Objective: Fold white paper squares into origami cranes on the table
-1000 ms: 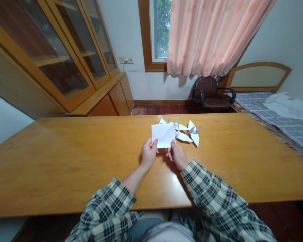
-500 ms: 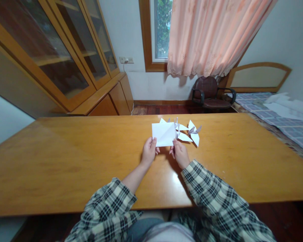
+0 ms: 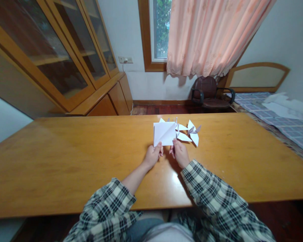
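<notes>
A folded sheet of white paper (image 3: 164, 133) with a diagonal crease is held up above the table. My left hand (image 3: 153, 155) pinches its lower edge, left of the middle, with the thumb in front. At the lower right corner, my right hand (image 3: 179, 153) grips the same paper between thumb and fingers. Layers of the fold stand slightly apart along its left side. Just behind and to the right lie several white origami cranes, partly hidden by the paper; one paper crane (image 3: 193, 132) at the right shows whole.
The wooden table (image 3: 65, 161) spreads wide on both sides. Past its far edge are a brown armchair (image 3: 209, 90), a bed (image 3: 280, 111) with papers on it, and a pink curtain (image 3: 212, 37). A glass-door cabinet (image 3: 73, 77) stands at the left.
My left hand has slid right, from the paper's lower left corner along its bottom edge. The paper has shifted slightly right, and its left side now shows separate layers. My right hand stays put.
</notes>
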Demonstrator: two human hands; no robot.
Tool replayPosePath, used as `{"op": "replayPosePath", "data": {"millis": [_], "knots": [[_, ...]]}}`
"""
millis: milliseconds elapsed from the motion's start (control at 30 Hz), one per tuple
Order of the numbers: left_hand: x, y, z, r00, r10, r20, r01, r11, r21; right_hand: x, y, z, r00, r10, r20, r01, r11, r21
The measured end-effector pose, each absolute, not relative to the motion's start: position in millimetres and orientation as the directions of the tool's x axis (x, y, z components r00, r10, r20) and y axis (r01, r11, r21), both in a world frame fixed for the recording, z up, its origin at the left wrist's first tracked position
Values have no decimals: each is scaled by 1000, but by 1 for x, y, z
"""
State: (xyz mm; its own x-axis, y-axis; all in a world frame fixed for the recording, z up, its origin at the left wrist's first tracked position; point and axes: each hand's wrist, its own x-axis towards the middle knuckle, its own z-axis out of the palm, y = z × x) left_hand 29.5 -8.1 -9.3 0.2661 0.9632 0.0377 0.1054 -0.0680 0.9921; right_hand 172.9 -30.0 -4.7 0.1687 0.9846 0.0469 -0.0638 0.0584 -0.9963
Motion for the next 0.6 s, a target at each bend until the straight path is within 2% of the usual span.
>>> {"op": "replayPosePath", "data": {"millis": [233,433,600], "knots": [[27,-5,-11,321,947,18,41,-33,999,174,-31,-6,167,985,49,-48,58,-997],[27,-5,-9,224,970,95,52,-109,993,174,-30,-7,170,985,42,-72,55,-996],[27,-5,-8,241,965,98,51,-114,992,173,-30,-5,183,983,36,-80,51,-996]]}}
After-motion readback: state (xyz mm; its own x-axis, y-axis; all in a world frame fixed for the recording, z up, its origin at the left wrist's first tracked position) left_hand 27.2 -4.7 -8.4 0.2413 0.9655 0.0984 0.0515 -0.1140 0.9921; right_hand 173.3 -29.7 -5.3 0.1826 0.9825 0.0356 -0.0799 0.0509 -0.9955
